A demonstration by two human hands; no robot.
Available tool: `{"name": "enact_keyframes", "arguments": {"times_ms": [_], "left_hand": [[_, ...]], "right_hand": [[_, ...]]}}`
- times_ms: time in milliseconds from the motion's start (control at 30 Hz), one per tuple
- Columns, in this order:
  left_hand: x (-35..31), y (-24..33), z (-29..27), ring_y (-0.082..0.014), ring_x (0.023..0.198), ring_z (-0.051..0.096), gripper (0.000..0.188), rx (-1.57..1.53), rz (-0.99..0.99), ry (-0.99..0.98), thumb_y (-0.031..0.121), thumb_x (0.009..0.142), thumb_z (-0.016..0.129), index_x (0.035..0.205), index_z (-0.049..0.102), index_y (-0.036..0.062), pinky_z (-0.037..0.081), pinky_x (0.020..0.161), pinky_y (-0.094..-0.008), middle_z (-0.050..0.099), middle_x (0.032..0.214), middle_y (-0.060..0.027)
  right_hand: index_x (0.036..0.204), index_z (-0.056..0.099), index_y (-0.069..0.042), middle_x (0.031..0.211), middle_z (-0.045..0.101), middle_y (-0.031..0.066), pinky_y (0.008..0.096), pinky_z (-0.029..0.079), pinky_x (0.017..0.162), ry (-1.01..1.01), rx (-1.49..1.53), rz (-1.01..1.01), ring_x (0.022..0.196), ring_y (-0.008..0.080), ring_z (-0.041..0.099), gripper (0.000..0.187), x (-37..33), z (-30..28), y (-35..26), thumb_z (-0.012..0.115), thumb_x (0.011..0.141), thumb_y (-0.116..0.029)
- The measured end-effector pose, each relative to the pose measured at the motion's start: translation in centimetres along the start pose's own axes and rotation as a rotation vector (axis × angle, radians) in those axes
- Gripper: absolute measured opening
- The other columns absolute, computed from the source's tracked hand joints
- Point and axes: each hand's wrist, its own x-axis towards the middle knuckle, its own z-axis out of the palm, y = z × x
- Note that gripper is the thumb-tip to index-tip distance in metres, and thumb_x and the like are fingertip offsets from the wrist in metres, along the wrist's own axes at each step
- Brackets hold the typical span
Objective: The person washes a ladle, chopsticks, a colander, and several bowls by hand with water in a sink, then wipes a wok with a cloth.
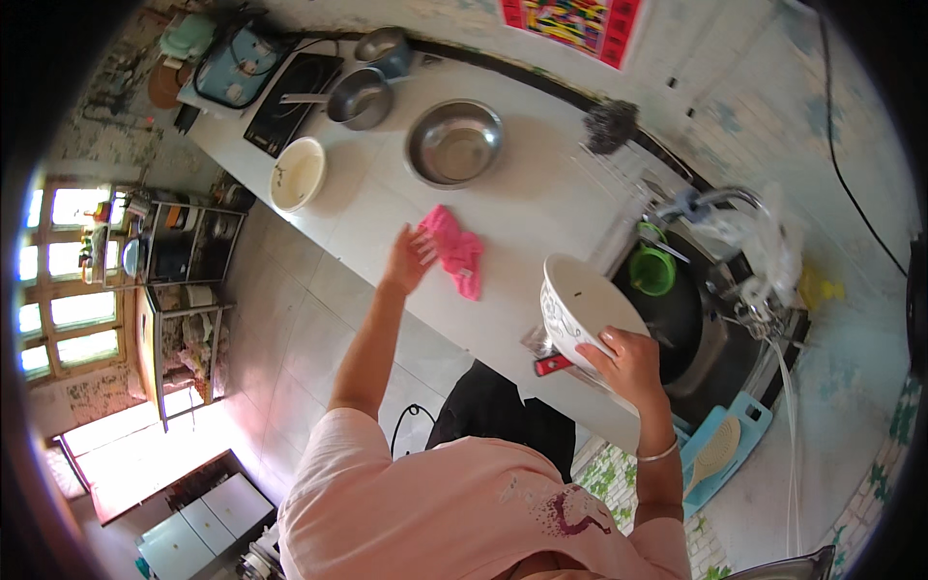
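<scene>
My right hand (623, 362) grips the rim of a large white bowl (592, 300) with a grey leafy pattern on its outside. The bowl is tilted at the counter's near side, left of the sink, and a small dark speck shows inside it. My left hand (411, 259) reaches over the counter with its fingers stretched out. Its fingertips are at the left edge of a crumpled pink cloth (454, 251); whether they touch it I cannot tell. Beside the bowl's base lies a red object (552, 364), partly hidden, with clear plastic next to it.
Beyond the cloth stand a steel basin (454, 143), a cream bowl (298, 174) and a steel saucepan (360, 100) near a black cooktop (290, 101). The sink (720, 362) at right holds a dark wok (672, 314) and a green strainer (652, 271). A blue board (749, 418) leans beside it.
</scene>
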Motion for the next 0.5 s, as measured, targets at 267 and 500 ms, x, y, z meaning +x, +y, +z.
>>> {"name": "enact_keyframes", "arguments": {"times_ms": [267, 500], "left_hand": [[3.5, 15.7, -10.5, -0.0394, 0.111, 0.049, 0.062, -0.346, 0.357, 0.303, 0.033, 0.088, 0.056, 0.124, 0.024, -0.0049, 0.043, 0.096, -0.0519, 0.044, 0.122, -0.0281], [7.5, 19.0, -12.5, -0.0402, 0.112, 0.049, 0.07, -0.418, 0.333, 0.357, 0.035, 0.088, 0.055, 0.131, 0.019, -0.0052, 0.045, 0.095, -0.0497, 0.045, 0.124, -0.0276]], "right_hand": [[0.065, 0.05, -0.009, 0.058, 0.054, 0.0052, 0.0337, 0.043, 0.049, 0.051, -0.3, -0.186, 0.054, 0.0243, 0.055, 0.03, 7.7, 10.5, -1.1, 0.068, 0.077, -0.029], [0.072, 0.051, -0.012, 0.063, 0.051, 0.0006, 0.0308, 0.044, 0.052, 0.054, -0.467, -0.225, 0.058, 0.0175, 0.055, 0.022, 8.3, 14.6, -0.7, 0.068, 0.075, -0.025]]}}
